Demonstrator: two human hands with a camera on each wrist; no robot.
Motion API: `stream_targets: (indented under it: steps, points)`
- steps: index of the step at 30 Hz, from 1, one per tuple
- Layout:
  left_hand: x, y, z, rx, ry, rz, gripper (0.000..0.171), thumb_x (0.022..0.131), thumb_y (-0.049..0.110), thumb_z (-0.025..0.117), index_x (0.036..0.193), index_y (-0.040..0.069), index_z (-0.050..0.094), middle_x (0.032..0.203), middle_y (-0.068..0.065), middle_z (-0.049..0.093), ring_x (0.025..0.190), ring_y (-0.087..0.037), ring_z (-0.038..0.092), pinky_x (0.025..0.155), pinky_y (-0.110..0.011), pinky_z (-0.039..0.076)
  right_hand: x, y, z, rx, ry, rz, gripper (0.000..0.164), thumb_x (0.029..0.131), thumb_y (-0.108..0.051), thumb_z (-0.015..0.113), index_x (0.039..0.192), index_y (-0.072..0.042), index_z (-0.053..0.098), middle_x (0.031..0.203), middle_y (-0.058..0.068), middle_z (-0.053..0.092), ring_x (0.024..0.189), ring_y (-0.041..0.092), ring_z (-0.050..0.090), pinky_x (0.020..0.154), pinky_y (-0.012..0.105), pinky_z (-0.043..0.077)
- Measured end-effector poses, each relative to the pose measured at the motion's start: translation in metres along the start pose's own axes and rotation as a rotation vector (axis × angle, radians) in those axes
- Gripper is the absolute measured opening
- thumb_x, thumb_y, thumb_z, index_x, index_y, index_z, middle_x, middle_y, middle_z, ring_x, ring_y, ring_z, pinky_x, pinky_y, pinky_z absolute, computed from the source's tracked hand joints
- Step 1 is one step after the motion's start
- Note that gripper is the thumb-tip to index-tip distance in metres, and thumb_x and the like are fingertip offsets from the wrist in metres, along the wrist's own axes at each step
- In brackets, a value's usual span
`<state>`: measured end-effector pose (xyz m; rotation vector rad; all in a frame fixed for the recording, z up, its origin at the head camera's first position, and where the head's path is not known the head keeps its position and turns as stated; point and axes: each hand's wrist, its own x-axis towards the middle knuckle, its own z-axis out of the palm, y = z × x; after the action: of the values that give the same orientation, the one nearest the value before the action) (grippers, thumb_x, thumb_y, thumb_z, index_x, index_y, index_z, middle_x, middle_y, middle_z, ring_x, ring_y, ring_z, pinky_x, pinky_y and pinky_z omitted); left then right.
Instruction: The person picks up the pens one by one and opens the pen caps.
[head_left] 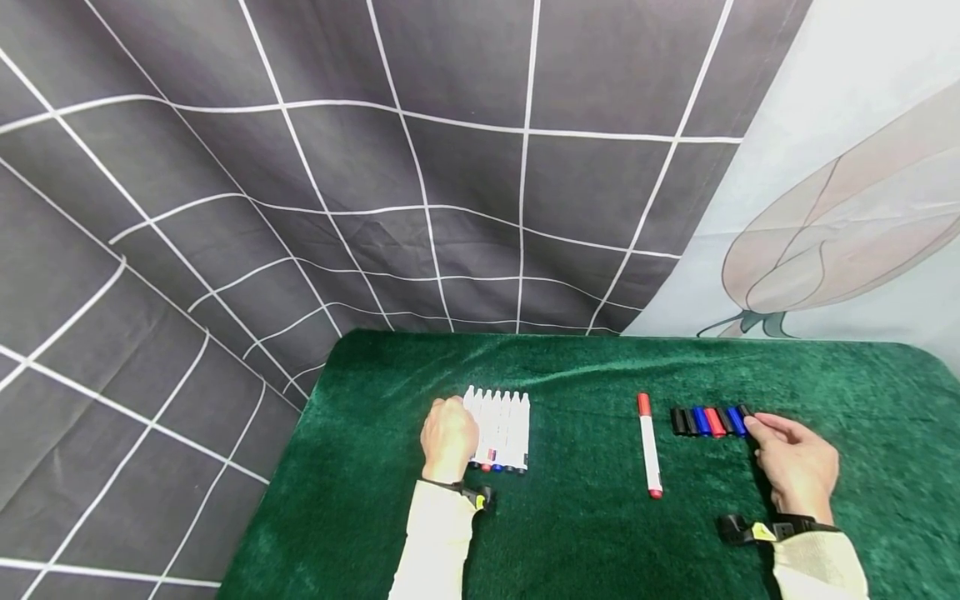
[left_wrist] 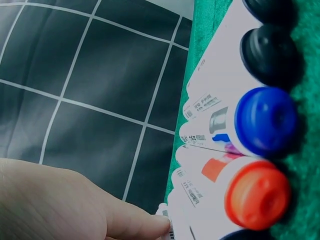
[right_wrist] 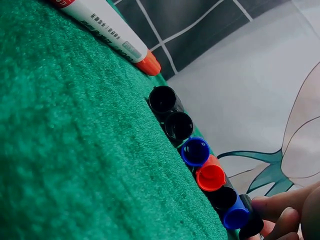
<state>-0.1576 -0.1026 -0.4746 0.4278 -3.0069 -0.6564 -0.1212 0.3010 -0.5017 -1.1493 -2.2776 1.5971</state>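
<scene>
White markers (head_left: 504, 427) without caps lie side by side in a row, tips toward the back, their coloured end plugs toward the front. At the row's left end, my left hand (head_left: 448, 435) has curled fingers and holds the outermost marker; a fingertip shows on its white barrel (left_wrist: 165, 220) in the left wrist view. To the right, marker caps (head_left: 707, 422) in black, blue and red form another row, open ends facing front. My right hand (head_left: 798, 467) pinches the black cap (right_wrist: 251, 225) at that row's right end, next to a blue cap (right_wrist: 236, 218).
A capped red marker (head_left: 650, 450) lies between the two rows, its cap toward the back. Green velvety cloth (head_left: 570, 533) covers the table. Behind stand a grey gridded curtain (head_left: 472, 175) and a pale one with a flower print (head_left: 787, 275).
</scene>
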Motion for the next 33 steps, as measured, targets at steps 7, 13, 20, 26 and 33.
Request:
stream_targets:
  steps: [7, 13, 20, 26, 33]
  points:
    - [0.0005, 0.0012, -0.0003, 0.01, -0.02, -0.015, 0.015, 0.095, 0.006, 0.058, 0.095, -0.004, 0.069, 0.088, -0.019, 0.061, 0.083, -0.037, 0.064, 0.077, -0.051, 0.052, 0.0006, -0.0001, 0.0008, 0.004, -0.009, -0.003, 0.033, 0.093, -0.032, 0.07, 0.118, -0.011, 0.068, 0.059, -0.028, 0.055, 0.054, 0.001, 0.056, 0.048, 0.023, 0.045]
    - [0.0003, 0.0009, -0.0006, -0.005, -0.001, -0.02, 0.017, 0.095, 0.012, 0.061, 0.096, -0.003, 0.07, 0.09, -0.02, 0.062, 0.086, -0.039, 0.065, 0.078, -0.052, 0.052, 0.0008, 0.0008, 0.001, 0.022, -0.033, -0.015, 0.033, 0.095, -0.027, 0.067, 0.121, -0.006, 0.066, 0.061, -0.026, 0.057, 0.054, 0.0, 0.057, 0.048, 0.022, 0.046]
    - [-0.0013, 0.0, -0.0002, -0.009, 0.019, -0.007, 0.02, 0.094, 0.016, 0.065, 0.096, -0.003, 0.069, 0.089, -0.021, 0.063, 0.086, -0.04, 0.066, 0.077, -0.052, 0.052, 0.0003, 0.0008, 0.0014, 0.039, -0.039, -0.019, 0.035, 0.095, -0.024, 0.067, 0.122, -0.002, 0.063, 0.061, -0.024, 0.057, 0.052, 0.001, 0.058, 0.047, 0.022, 0.047]
    - [-0.0017, 0.0016, -0.0004, -0.01, 0.032, -0.009, 0.023, 0.094, 0.018, 0.065, 0.104, -0.002, 0.069, 0.095, -0.022, 0.063, 0.091, -0.04, 0.065, 0.079, -0.053, 0.052, 0.0001, 0.0001, 0.0029, 0.044, -0.024, -0.013, 0.041, 0.096, -0.023, 0.066, 0.128, 0.001, 0.061, 0.06, -0.025, 0.056, 0.052, 0.001, 0.058, 0.047, 0.022, 0.047]
    - [-0.0052, 0.0055, 0.0002, 0.008, 0.087, 0.041, 0.032, 0.092, 0.021, 0.068, 0.111, -0.005, 0.067, 0.105, -0.026, 0.061, 0.098, -0.041, 0.062, 0.078, -0.053, 0.053, -0.0022, -0.0001, 0.0047, 0.108, 0.009, -0.014, 0.024, 0.095, -0.022, 0.067, 0.114, -0.007, 0.066, 0.06, -0.025, 0.056, 0.05, 0.001, 0.057, 0.045, 0.021, 0.046]
